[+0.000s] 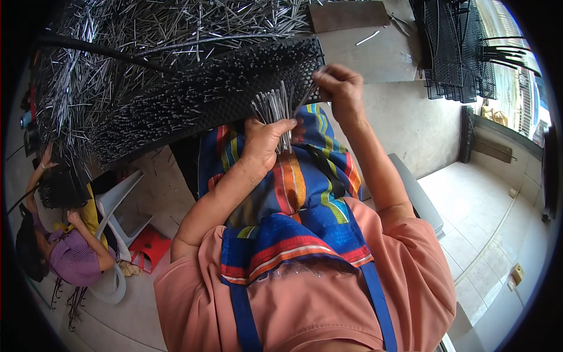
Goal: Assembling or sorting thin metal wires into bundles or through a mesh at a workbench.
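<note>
A bundle of thin, silvery strips stands upright in my left hand, its fingers wrapped round the lower part. My right hand is raised at the right end of a long black perforated panel. Its thumb and fingers are pinched on a single thin strip, which slants down toward the bundle. The panel lies across in front of me, its holes filled with many upright strip ends over most of its length. Fewer stick up near the right end. A striped blue apron covers my lap below the bundle.
A large heap of loose strips lies beyond the panel. A brown board, pliers and one loose strip lie on the tabletop. Black mesh panels stand far right. At left, another person handles a dark piece near a white chair.
</note>
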`<state>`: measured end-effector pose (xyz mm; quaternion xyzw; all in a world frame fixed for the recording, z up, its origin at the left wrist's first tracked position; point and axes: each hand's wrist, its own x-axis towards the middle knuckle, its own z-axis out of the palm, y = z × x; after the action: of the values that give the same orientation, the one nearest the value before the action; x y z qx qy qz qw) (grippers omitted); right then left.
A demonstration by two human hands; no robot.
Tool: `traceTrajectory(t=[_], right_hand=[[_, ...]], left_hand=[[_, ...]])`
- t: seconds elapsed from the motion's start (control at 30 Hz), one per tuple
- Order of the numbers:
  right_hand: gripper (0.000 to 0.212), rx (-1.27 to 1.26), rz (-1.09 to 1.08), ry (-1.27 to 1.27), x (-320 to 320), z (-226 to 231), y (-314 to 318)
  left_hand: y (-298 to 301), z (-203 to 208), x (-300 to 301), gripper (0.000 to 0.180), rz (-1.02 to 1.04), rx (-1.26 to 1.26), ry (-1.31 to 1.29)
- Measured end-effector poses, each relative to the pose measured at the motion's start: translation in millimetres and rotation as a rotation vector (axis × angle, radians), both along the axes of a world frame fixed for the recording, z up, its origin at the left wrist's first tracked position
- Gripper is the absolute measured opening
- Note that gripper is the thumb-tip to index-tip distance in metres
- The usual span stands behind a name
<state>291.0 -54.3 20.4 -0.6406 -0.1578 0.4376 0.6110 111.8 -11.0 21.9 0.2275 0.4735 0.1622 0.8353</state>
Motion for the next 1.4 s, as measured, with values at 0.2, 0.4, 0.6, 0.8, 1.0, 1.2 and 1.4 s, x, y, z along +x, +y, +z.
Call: traceTrajectory(t=[0.2, 0.4, 0.6, 0.8, 1.0, 1.2, 1.4], right_hand=[[0.007, 0.259, -0.215, -0.578, 21.5, -10.5, 17.3], [0.01, 0.258, -0.073, -0.958, 20.9, -11.8, 26.7], [0.01, 0.184, -0.029, -1.031, 19.4, -9.6, 29.8], [0.013, 0.114, -0.044, -1.058, 13.8, -13.4, 27.7], [0.008, 0.117, -0.034, -1.142, 17.5, -16.0, 27.9], [0.013, -0.086, 0.259, -0.689, 9.7, -3.3, 11.9], [0.015, -0.246, 0.38, -0.076, -14.7, 4.1, -7.2]], left_hand=[[-3.4, -10.4, -0.1, 0.017, -0.023, -0.007, -0.002], [-1.8, -14.2, -4.1, 0.022, -0.089, -0.035, 0.016], [-1.3, -10.9, -2.4, 0.024, -0.1, -0.004, 0.008], [-1.2, -11.4, -5.1, 0.024, -0.083, -0.058, 0.01], [-0.6, -15.6, -2.9, 0.02, -0.078, -0.066, -0.015], [1.2, -12.4, -1.4, 0.021, -0.022, -0.124, -0.079], [-4.5, -8.5, -3.6, 0.026, -0.096, -0.027, -0.053]])
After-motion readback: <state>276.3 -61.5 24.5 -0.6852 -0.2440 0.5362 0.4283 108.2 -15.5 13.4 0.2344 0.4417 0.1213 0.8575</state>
